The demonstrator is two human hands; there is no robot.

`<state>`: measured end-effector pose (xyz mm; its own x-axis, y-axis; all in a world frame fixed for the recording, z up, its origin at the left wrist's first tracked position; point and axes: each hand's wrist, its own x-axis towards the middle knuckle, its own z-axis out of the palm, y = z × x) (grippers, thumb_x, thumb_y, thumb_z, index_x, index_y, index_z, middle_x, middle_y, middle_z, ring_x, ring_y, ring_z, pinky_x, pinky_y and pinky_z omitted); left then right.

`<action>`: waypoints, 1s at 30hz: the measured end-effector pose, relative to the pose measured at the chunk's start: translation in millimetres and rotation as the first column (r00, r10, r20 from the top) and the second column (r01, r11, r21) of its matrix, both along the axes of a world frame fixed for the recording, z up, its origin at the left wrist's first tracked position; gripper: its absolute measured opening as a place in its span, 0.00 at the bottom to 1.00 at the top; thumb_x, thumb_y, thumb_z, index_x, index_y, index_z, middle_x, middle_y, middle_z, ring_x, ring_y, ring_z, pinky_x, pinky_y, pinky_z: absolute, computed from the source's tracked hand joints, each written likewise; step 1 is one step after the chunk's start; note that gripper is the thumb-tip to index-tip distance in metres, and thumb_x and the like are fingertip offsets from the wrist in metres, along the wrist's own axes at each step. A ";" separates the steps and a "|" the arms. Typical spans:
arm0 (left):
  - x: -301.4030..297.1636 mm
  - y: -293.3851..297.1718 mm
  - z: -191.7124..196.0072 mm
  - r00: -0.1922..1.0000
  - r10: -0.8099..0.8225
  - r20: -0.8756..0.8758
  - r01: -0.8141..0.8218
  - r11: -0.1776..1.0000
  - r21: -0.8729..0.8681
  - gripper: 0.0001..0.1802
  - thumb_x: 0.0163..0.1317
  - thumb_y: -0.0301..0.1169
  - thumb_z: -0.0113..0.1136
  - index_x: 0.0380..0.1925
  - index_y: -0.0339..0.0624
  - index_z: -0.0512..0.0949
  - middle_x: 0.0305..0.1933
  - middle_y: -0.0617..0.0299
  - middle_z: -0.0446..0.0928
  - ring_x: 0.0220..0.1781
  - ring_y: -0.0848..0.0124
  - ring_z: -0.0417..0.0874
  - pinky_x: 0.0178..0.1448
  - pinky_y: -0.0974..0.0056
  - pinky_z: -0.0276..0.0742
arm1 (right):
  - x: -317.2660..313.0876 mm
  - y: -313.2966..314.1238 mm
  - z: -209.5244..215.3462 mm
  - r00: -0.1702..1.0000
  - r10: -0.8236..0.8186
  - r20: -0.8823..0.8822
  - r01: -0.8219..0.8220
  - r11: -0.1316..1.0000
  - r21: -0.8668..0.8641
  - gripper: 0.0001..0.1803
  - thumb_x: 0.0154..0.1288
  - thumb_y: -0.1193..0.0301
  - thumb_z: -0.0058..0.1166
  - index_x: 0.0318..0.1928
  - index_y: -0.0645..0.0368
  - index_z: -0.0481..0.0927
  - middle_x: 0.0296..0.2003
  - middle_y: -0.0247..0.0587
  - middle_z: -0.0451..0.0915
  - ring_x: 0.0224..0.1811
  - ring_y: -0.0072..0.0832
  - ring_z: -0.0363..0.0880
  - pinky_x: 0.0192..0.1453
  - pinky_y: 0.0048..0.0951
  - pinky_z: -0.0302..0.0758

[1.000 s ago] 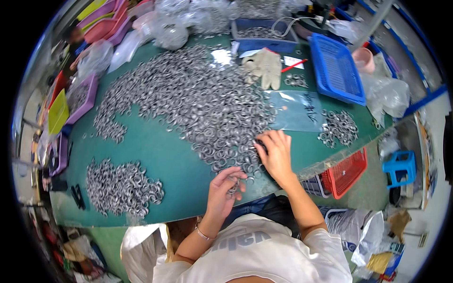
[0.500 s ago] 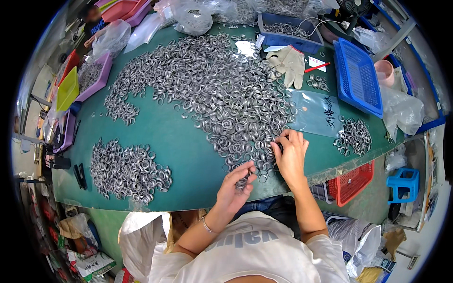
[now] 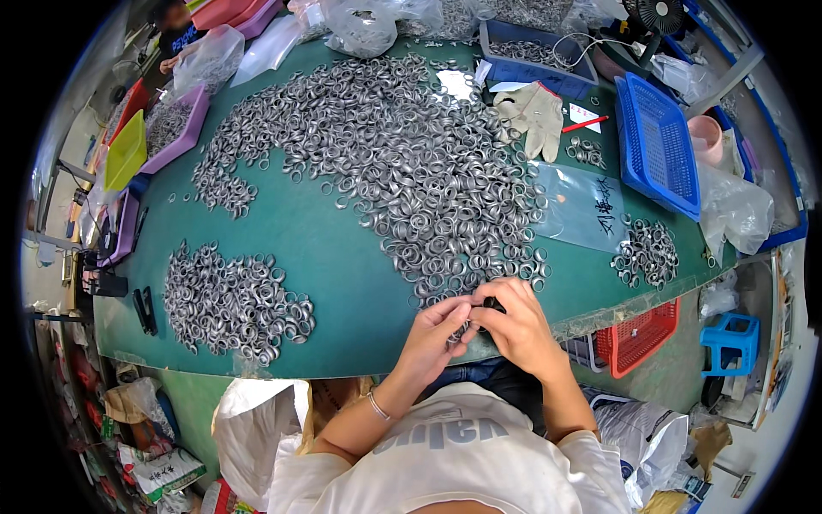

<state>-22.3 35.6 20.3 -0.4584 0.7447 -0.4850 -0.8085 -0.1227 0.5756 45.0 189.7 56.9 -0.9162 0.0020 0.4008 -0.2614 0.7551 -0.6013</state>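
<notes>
My left hand (image 3: 437,332) is curled around a few grey metal rings (image 3: 460,332), just above the front edge of the green table. Against its fingertips, my right hand (image 3: 515,324) is closed in a pinch. Something small and dark (image 3: 494,304) shows among the right fingers; its kind cannot be made out. Just beyond both hands spreads a wide pile of loose metal rings (image 3: 428,184). A smaller heap of rings (image 3: 231,304) lies to the left, and another heap (image 3: 646,253) is at the right by a clear plastic bag (image 3: 575,210).
Far right stands a blue basket (image 3: 658,146); a work glove (image 3: 535,120) and red pen (image 3: 585,124) lie beside it. A blue bin (image 3: 531,64) of rings is at the back. Purple trays (image 3: 184,133) line the left, where another person (image 3: 175,34) sits.
My right hand has come back from the edge of the big pile, down and left, to meet my left hand. The left hand has shifted slightly right, still holding rings.
</notes>
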 end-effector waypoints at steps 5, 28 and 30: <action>-0.7 -3.1 -5.4 0.996 0.032 0.078 -0.039 0.996 0.080 0.12 0.66 0.33 0.53 0.45 0.40 0.75 0.33 0.64 0.75 0.28 0.81 0.71 0.22 0.79 0.62 | -19.0 20.4 -14.7 0.911 -0.409 -0.055 0.405 0.912 -0.067 0.09 0.49 0.79 0.60 0.35 0.62 0.81 0.33 0.41 0.77 0.39 0.38 0.72 0.45 0.34 0.67; 2.1 -3.4 -6.1 0.985 0.110 0.129 -0.127 0.983 0.130 0.09 0.63 0.29 0.55 0.41 0.38 0.76 0.36 0.61 0.76 0.30 0.76 0.75 0.25 0.76 0.68 | -3.5 20.8 -7.7 0.982 -0.184 -0.045 0.175 0.970 -0.167 0.07 0.49 0.78 0.61 0.31 0.60 0.82 0.38 0.37 0.78 0.39 0.37 0.73 0.46 0.34 0.69; -2.1 -4.3 -9.6 0.963 0.082 0.257 -0.147 0.959 0.244 0.08 0.62 0.28 0.54 0.40 0.38 0.75 0.37 0.59 0.76 0.29 0.74 0.74 0.24 0.76 0.67 | -16.3 27.1 -20.4 0.919 -0.394 -0.007 0.393 0.919 -0.027 0.07 0.49 0.78 0.60 0.32 0.60 0.82 0.38 0.37 0.77 0.42 0.37 0.71 0.46 0.36 0.66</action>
<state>-24.4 31.3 10.7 -0.4407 0.8086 -0.3898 -0.8909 -0.3406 0.3006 28.7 216.8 36.6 -0.8345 0.3712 0.4072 0.0464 0.7837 -0.6194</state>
